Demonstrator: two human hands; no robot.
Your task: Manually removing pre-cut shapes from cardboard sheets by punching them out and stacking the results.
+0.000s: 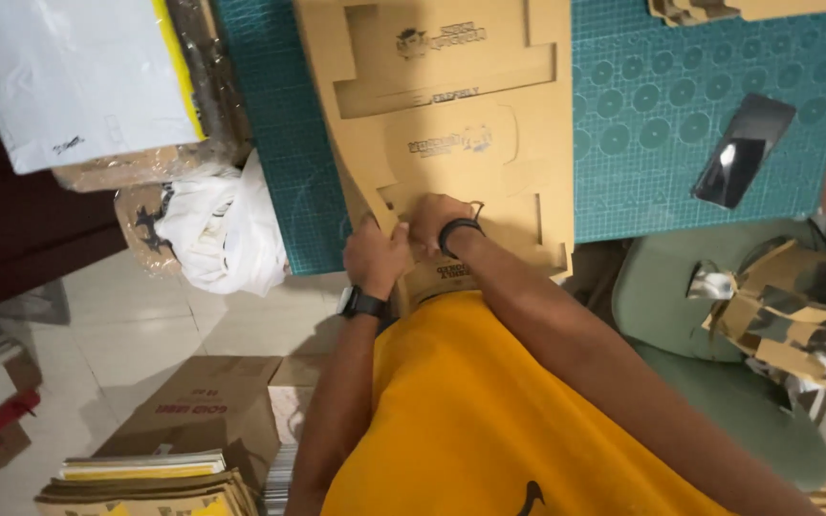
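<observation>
Cardboard, brown and die-cut with stepped slots and a printed middle, lies as a flat sheet [451, 115] across the teal cutting mat [662, 143], its near end hanging over the mat's near edge toward the person in the yellow shirt [489, 420]. Both hands meet at that near end: the left hand [375, 256], a dark watch on its wrist, is curled with fingers pinching the sheet's cut edge, and the right hand [437, 220], a black band on its wrist, is bent over the cardboard just beside it, fingers folded down on a flap; how tightly either grips cannot be told. On the mat's right part, well apart from the sheet, lies a dark phone [743, 148], and at the far right corner sit more cardboard pieces [709, 10]. Off the mat's left edge rest a crumpled white bag [222, 234] and a white padded parcel [69, 76]. Below the mat's near edge, on the right, a green chair [700, 325] carries foil-faced card scraps [786, 306]; on the tiled floor to the left stand a brown carton [207, 406] and a stack of flat sheets [145, 483]
</observation>
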